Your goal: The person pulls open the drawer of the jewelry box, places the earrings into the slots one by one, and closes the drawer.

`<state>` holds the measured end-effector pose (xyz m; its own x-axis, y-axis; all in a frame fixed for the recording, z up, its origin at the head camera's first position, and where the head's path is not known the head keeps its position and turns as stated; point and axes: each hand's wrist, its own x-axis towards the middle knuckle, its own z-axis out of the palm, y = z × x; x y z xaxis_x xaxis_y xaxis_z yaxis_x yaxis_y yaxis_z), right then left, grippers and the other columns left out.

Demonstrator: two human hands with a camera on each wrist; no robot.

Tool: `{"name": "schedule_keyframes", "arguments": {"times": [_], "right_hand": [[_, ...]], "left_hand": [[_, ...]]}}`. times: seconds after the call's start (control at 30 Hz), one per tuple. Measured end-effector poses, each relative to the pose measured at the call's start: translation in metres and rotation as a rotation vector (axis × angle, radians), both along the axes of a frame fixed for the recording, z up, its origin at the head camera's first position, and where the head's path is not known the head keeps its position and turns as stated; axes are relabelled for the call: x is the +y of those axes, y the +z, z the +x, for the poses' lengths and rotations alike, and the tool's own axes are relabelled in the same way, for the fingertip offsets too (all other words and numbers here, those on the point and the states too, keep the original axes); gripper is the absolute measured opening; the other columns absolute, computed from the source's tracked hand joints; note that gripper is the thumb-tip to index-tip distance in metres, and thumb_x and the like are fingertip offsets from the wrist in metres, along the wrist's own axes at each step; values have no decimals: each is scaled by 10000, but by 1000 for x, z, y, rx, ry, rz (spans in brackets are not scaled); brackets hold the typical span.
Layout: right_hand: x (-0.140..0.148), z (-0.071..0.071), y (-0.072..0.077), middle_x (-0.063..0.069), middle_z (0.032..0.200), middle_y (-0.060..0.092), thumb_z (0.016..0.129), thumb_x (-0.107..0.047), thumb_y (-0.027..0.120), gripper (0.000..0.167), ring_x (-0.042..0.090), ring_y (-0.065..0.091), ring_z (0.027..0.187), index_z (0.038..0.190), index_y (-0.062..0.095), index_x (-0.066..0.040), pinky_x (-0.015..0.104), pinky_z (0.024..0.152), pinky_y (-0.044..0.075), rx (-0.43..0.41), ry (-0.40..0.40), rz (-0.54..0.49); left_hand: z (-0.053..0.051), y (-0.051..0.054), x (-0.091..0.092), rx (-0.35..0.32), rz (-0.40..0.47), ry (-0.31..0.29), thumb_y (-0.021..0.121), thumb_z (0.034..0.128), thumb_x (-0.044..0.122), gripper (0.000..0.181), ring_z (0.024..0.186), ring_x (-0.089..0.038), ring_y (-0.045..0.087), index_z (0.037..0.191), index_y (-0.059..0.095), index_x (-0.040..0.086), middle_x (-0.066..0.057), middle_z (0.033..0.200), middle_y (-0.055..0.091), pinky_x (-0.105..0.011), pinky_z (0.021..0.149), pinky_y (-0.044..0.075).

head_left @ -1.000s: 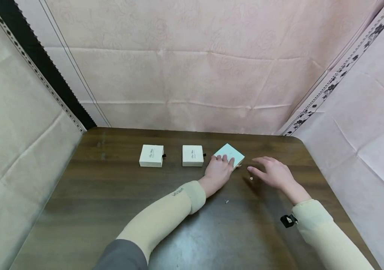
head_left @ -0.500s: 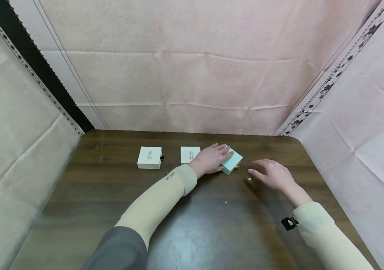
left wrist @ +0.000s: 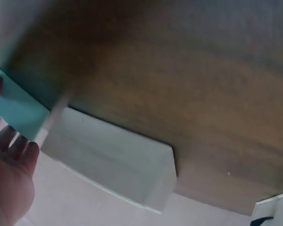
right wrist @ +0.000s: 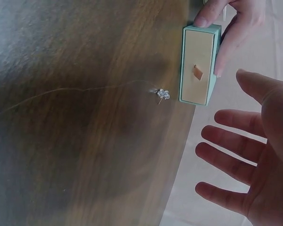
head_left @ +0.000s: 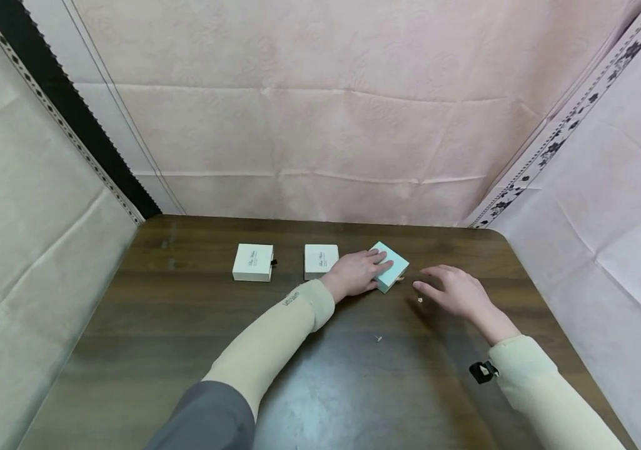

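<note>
My left hand (head_left: pixel 354 272) holds a small light blue drawer box (head_left: pixel 395 265) from its left side, thumb at the near side and fingers spread over the top. In the right wrist view the cream drawer front with its small tan pull tab (right wrist: pixel 198 72) faces the camera; the drawer is in. My right hand (head_left: pixel 455 289) hovers to the right of the box, fingers apart, holding nothing. Below its thumb lies a flower-shaped stud earring (right wrist: pixel 163 93) with clear stones. A second tiny metallic piece (head_left: pixel 378 339) lies nearer on the table, too small to identify.
Two white boxes with dark pull tabs stand in a row to the left: one white box (head_left: pixel 253 262) farther left, another white box (head_left: pixel 321 259) close beside my left hand. The brown wooden table (head_left: pixel 185 350) ends at a pale cloth backdrop (head_left: pixel 297 144).
My left hand has shifted from the front of the light blue box to its left side, with its thumb now at the near side. The right hand stays nearly in place.
</note>
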<state>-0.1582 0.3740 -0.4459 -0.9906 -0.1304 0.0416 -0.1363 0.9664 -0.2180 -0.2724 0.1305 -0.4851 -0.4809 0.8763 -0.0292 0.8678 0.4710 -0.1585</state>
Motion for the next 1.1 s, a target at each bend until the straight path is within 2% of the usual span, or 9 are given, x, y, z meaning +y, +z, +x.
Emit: {"name": "schedule_keyframes", "arguments": {"times": [0.13, 0.37, 0.5, 0.63, 0.77, 0.93, 1.0, 1.1], "right_hand": [[0, -1, 1, 215, 1408, 677, 1059, -524, 627, 556, 461, 627, 1304, 1386, 713, -83, 700, 1000, 506, -2, 2, -1], [3, -4, 2, 211, 1401, 683, 1062, -518, 627, 550, 467, 631, 1297, 1384, 716, -82, 706, 993, 508, -4, -6, -2], [4, -5, 4, 207, 1397, 687, 1063, -531, 618, 560, 467, 629, 1299, 1381, 718, -81, 705, 995, 507, -3, -5, -5], [4, -7, 5, 215, 1394, 687, 1063, -517, 622, 556, 473, 627, 1298, 1377, 718, -68, 708, 995, 504, 3, -2, -12], [3, -7, 7, 224, 1389, 687, 1063, -500, 630, 548, 476, 633, 1287, 1374, 717, -58, 709, 990, 508, 8, 1, -14], [2, -6, 8, 220, 1373, 697, 1055, -491, 649, 536, 471, 649, 1265, 1362, 724, -59, 702, 970, 521, 12, 2, -11], [1, -7, 8, 219, 1369, 700, 1054, -489, 653, 534, 474, 651, 1259, 1360, 726, -58, 700, 967, 522, 11, 6, -9], [0, -8, 10, 219, 1368, 700, 1056, -494, 648, 535, 479, 650, 1258, 1359, 727, -60, 699, 969, 521, 5, 10, -3]], "left_hand": [[9, -4, 5, 26, 49, 24, 599, 1095, 457, 641, 1559, -231, 408, 1666, 417, 229, -71, 1694, 420, -313, 1263, 332], [32, -11, 17, 157, 72, 100, 592, 1094, 475, 607, 1485, -234, 504, 1648, 435, 281, -86, 1614, 503, -305, 1194, 432], [43, -15, 23, 217, 82, 157, 554, 1124, 375, 520, 1428, -247, 560, 1629, 472, 279, -108, 1577, 547, -321, 1132, 499], [52, -14, 31, 226, 67, 237, 460, 1156, 261, 473, 1414, -276, 567, 1629, 483, 258, -133, 1562, 565, -348, 1103, 527], [56, -11, 39, 252, 71, 314, 441, 1156, 252, 456, 1355, -294, 617, 1603, 526, 237, -150, 1509, 615, -356, 1042, 570], [57, -10, 49, 299, 89, 362, 430, 1145, 216, 429, 1237, -301, 696, 1531, 619, 219, -166, 1405, 689, -365, 925, 618], [57, -8, 50, 278, 68, 368, 409, 1149, 207, 438, 1246, -301, 695, 1536, 614, 218, -166, 1414, 684, -366, 917, 621], [55, -3, 48, 212, 28, 361, 392, 1157, 202, 449, 1289, -296, 673, 1563, 585, 220, -151, 1460, 659, -367, 945, 618]]}}
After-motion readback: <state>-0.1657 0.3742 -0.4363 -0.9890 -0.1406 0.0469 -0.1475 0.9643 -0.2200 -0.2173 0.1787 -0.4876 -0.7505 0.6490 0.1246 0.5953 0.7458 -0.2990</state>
